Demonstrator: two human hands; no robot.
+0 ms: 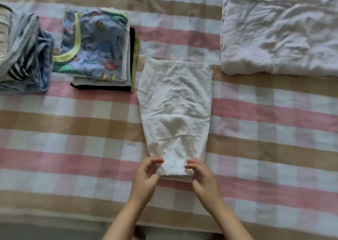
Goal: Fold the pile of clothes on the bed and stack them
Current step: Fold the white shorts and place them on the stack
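White, crinkly trousers, folded lengthwise into one long leg, were what we had hold of. Our left hand pinched the left corner of the elastic cuff between curled fingers and thumb. Our right hand pinched the right corner the same way, so both were grasping the near end.

The trousers lay flat in the middle of the pink, tan and white checked bedsheet, wide end pointing away from us. Just left of that far end sat a neat stack of folded clothes with a blue dinosaur print on top. Further left was a loose heap of blue and striped clothes, not folded. Off at the far right lay a rumpled white duvet.
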